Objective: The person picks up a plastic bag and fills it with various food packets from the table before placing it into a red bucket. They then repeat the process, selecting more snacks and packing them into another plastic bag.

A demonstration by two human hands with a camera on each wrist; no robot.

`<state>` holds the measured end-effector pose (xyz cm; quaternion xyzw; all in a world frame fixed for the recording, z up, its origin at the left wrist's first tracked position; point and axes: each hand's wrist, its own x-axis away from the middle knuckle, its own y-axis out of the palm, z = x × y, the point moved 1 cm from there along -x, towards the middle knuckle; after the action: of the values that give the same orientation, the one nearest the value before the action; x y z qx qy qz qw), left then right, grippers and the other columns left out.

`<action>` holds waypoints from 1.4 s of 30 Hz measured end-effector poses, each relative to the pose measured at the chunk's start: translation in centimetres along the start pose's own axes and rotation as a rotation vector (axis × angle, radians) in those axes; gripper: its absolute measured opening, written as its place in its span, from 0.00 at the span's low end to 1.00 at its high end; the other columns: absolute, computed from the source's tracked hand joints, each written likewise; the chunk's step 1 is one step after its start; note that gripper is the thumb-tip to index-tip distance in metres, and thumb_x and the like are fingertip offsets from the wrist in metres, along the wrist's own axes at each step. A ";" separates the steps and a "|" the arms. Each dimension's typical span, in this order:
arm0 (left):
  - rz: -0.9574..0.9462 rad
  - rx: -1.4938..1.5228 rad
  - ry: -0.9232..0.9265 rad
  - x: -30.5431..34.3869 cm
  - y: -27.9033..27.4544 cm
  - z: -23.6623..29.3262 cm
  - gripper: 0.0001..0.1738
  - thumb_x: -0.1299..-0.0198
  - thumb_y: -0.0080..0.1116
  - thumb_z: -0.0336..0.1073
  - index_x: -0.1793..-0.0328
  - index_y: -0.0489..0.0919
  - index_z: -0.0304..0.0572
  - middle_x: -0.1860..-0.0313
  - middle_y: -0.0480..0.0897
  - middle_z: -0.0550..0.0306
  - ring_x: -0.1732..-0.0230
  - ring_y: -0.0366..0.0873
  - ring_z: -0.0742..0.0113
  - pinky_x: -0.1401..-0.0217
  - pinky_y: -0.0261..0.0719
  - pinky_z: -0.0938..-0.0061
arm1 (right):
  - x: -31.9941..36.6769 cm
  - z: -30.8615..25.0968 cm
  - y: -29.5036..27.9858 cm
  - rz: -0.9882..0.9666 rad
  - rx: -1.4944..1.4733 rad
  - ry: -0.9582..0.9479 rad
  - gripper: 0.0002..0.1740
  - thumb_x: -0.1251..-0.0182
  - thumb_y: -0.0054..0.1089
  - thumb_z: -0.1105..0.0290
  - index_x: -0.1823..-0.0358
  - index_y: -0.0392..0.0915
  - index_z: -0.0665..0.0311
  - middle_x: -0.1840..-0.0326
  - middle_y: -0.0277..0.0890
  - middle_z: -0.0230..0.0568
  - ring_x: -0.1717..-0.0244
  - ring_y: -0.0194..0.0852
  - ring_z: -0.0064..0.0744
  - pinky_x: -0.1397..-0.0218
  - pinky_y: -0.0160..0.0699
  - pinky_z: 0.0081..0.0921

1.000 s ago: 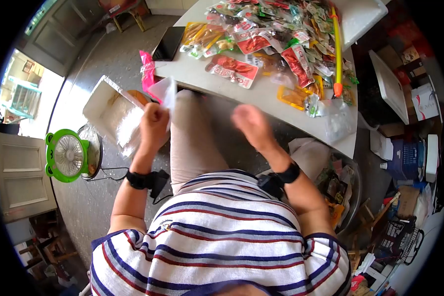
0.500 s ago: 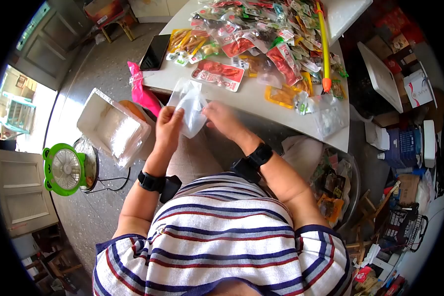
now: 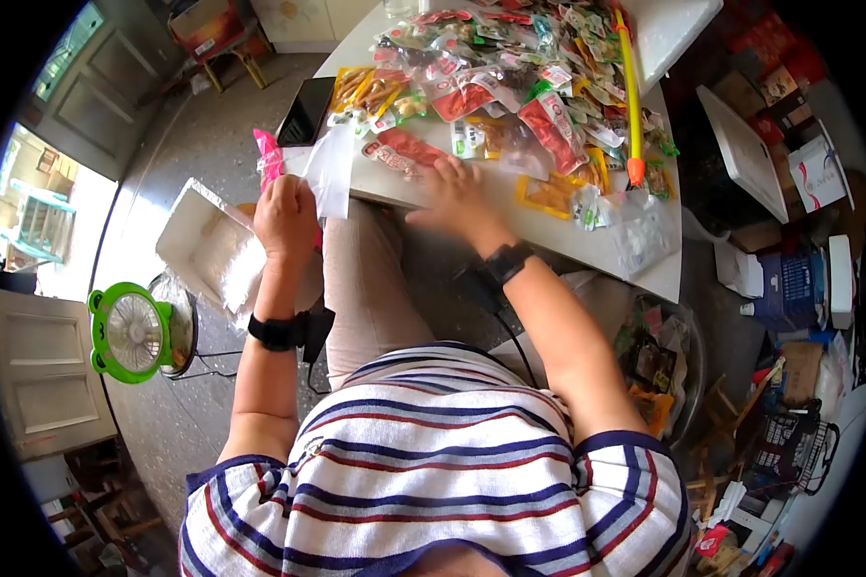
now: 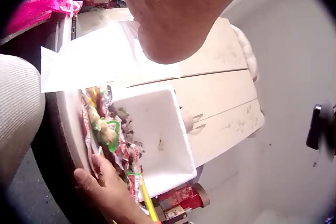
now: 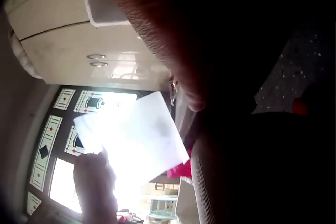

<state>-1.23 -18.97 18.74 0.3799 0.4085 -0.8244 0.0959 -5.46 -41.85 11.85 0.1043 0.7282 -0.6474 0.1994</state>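
Observation:
My left hand [image 3: 286, 216] grips a translucent white plastic bag [image 3: 331, 175] by its edge, beside the table's near left corner. In the right wrist view the bag [image 5: 149, 137] hangs flat and bright against the window light. My right hand [image 3: 459, 200] reaches over the table's front edge, fingers spread, slightly blurred. Its fingertips rest on the right end of a red-and-clear food packet [image 3: 399, 154], and the thumb stands apart from it. In the left wrist view the right hand [image 4: 113, 190] is beside the heap of packets [image 4: 123, 140].
Many small snack packets [image 3: 510, 58] cover the white table [image 3: 548, 236]. A yellow stick with an orange tip [image 3: 631, 106] lies along them. A phone [image 3: 306, 111] and a pink bag [image 3: 268, 157] are at the left. A white foam box [image 3: 188, 226] and green fan [image 3: 128, 332] stand lower left.
Both hands were at the bag half a second ago. Now the left has carried it leftward, while the right has let go and reached to the red packet, which has shifted slightly left and tilted.

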 end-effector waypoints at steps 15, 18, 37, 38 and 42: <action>0.191 -0.369 0.232 -6.9 -0.9 0.4 0.04 0.56 0.49 0.34 0.79 0.68 0.46 0.79 0.71 0.56 0.76 0.70 0.55 0.75 0.69 0.65 | 0.0 -2.3 -1.3 0.147 -0.036 -0.040 0.06 0.50 0.44 0.68 0.78 0.69 0.59 0.81 0.67 0.37 0.73 0.66 0.38 0.71 0.60 0.36; -0.095 -0.487 0.152 -5.3 2.0 1.5 0.03 0.56 0.46 0.33 0.78 0.70 0.46 0.79 0.72 0.56 0.75 0.72 0.56 0.76 0.70 0.65 | 0.0 -2.2 -0.7 0.117 -0.135 -0.059 0.07 0.49 0.44 0.67 0.78 0.70 0.59 0.81 0.67 0.40 0.72 0.66 0.40 0.73 0.62 0.37; -0.852 0.129 -0.181 0.7 13.0 8.8 0.16 0.57 0.48 0.41 0.61 0.71 0.43 0.66 0.75 0.46 0.62 0.72 0.50 0.62 0.69 0.64 | 7.6 5.8 -5.9 0.515 -1.975 0.728 0.14 0.43 0.43 0.75 0.56 0.63 0.73 0.56 0.67 0.44 0.56 0.67 0.31 0.51 0.65 0.28; -0.862 0.141 -0.187 0.5 12.9 9.0 0.17 0.58 0.48 0.41 0.61 0.71 0.42 0.66 0.75 0.46 0.61 0.72 0.50 0.62 0.69 0.64 | 7.5 5.7 -5.3 0.505 -1.973 0.711 0.16 0.43 0.42 0.75 0.54 0.62 0.75 0.55 0.66 0.47 0.55 0.67 0.34 0.50 0.64 0.29; -0.811 0.225 -0.190 0.7 13.4 8.3 0.16 0.58 0.47 0.38 0.61 0.71 0.40 0.66 0.75 0.45 0.62 0.72 0.50 0.62 0.69 0.65 | 7.2 5.7 -4.2 0.455 -1.960 0.711 0.16 0.43 0.42 0.75 0.54 0.62 0.75 0.54 0.65 0.48 0.53 0.65 0.35 0.49 0.64 0.30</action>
<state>-0.01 -33.70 13.31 0.1190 0.4217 -0.8661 -0.2404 -12.79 -48.77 12.06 0.2150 0.9109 0.3409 0.0885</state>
